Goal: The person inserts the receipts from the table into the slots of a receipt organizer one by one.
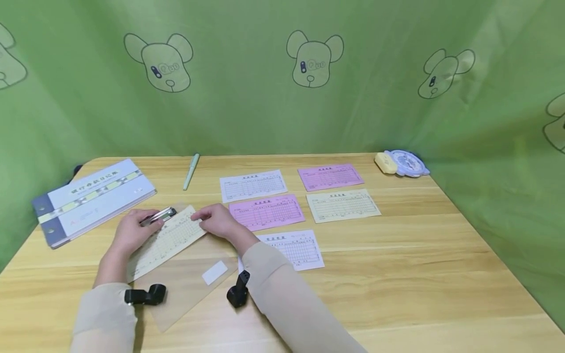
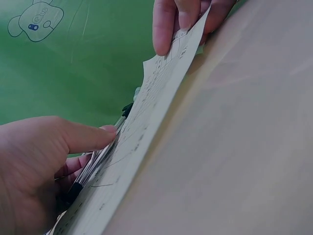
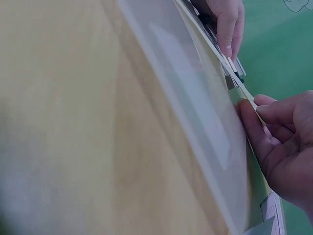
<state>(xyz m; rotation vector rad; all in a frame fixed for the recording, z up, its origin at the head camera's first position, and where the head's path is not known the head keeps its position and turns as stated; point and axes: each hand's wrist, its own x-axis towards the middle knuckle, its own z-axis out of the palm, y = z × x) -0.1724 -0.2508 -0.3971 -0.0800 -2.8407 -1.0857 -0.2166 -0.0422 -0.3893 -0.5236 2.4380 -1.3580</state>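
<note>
My left hand [image 1: 134, 231] grips a shiny metal clip [image 1: 160, 216] with dark ends, thumb on top and fingers beneath, at the upper edge of a pale yellow printed form [image 1: 169, 241]. In the left wrist view the clip [image 2: 100, 155] runs along the form's edge. My right hand [image 1: 219, 220] pinches the form's right corner between thumb and fingers. Under the form spreads a clear plastic folder [image 1: 181, 284] with a white label [image 1: 215, 272]. In the right wrist view the folder's sheet [image 3: 195, 122] slants up beside the form.
Beyond my right hand lie printed slips: white [image 1: 253, 186], pink [image 1: 331, 177], pink [image 1: 267, 212], yellow [image 1: 344, 206] and white [image 1: 296, 250]. A blue-grey account book [image 1: 97, 198] lies left, a green pen [image 1: 191, 171] at the back, a blue-and-yellow object [image 1: 402, 163] at the back right.
</note>
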